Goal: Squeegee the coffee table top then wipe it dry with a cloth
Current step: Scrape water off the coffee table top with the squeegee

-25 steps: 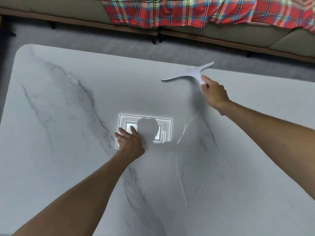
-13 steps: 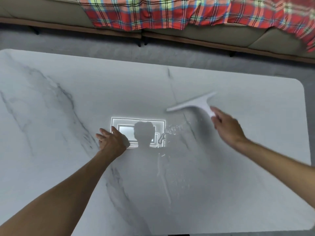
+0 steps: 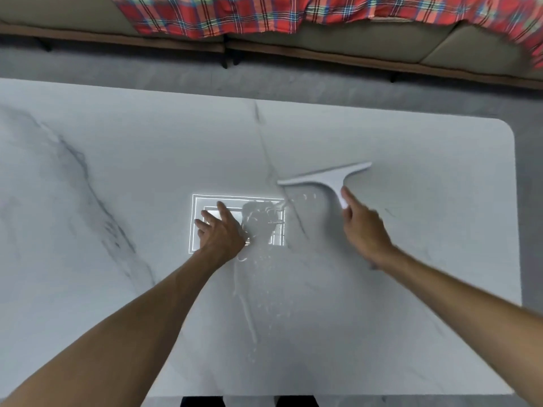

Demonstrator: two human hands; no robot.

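Note:
The white marble coffee table top (image 3: 117,177) fills most of the view, with grey veins and wet streaks and droplets near its middle. A white T-shaped squeegee (image 3: 326,176) lies blade-down on the top, right of centre. My right hand (image 3: 363,229) grips the end of its handle from below. My left hand (image 3: 220,230) rests flat on the table with fingers spread, on a bright reflection of a ceiling light. No cloth is in view.
A sofa (image 3: 367,39) with a red plaid blanket (image 3: 235,16) runs along the far side, beyond a strip of grey floor (image 3: 147,69). The table's rounded right corner (image 3: 505,127) and its near edge are in view.
My right hand has pulled the squeegee from the far edge toward me across the top, leaving a water trail. The view has shifted right. My left hand stays flat on the table.

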